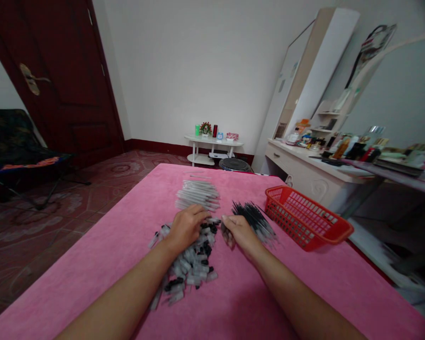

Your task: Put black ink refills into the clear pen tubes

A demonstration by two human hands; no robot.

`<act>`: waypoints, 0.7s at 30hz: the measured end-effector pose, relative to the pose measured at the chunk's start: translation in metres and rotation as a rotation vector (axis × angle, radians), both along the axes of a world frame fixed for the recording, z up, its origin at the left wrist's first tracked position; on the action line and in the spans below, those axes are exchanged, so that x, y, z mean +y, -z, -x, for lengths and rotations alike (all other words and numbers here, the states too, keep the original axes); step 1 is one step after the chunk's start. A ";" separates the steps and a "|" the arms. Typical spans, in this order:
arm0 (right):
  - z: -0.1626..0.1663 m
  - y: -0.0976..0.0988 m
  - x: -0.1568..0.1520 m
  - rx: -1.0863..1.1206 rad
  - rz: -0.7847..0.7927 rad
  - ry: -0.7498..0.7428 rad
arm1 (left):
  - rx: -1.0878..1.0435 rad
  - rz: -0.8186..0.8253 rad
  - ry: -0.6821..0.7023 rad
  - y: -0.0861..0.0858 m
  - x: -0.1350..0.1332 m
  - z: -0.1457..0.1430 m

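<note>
My left hand [187, 229] is closed over the upper edge of a heap of small clear and black pen caps [194, 264]. Its fingertips point right, and what they grip is hidden. Just to the right, my right hand [236, 231] is pinched, its thumb and forefinger facing the left hand. A small dark piece shows between the two hands, too blurred to name. Beyond my left hand lies a stack of clear pen barrels [198, 192], side by side. A bundle of dark pen refills [253, 219] rests right behind my right hand.
A red plastic basket [304, 217] stands at the right on the pink cloth-covered table [127, 245]. A dressing table [311, 167] with bottles is further right. A round black stool [234, 164] and a small white shelf table [212, 140] are beyond the far edge.
</note>
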State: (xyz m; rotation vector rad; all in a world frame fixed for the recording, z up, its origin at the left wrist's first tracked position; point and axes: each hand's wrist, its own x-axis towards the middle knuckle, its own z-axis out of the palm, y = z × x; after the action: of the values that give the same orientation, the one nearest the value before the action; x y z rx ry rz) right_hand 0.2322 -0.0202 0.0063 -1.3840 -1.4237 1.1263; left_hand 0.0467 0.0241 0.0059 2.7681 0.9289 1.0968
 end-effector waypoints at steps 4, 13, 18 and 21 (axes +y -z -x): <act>0.002 -0.002 -0.001 0.000 -0.028 0.020 | -0.007 -0.004 -0.021 0.000 0.001 0.002; 0.003 -0.002 -0.005 -0.200 -0.060 -0.034 | -0.014 -0.006 0.006 -0.001 -0.001 -0.001; 0.004 -0.025 -0.023 -0.457 -0.065 -0.390 | -0.147 -0.023 -0.076 -0.003 0.004 0.006; 0.011 -0.037 -0.036 -0.728 -0.180 -0.482 | -0.333 0.006 -0.122 -0.004 0.006 0.008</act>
State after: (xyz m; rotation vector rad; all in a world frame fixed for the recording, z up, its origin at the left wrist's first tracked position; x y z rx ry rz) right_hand 0.2214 -0.0566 0.0433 -1.4235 -2.4143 0.7554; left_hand 0.0389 0.0302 0.0100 2.4396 1.0594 1.5091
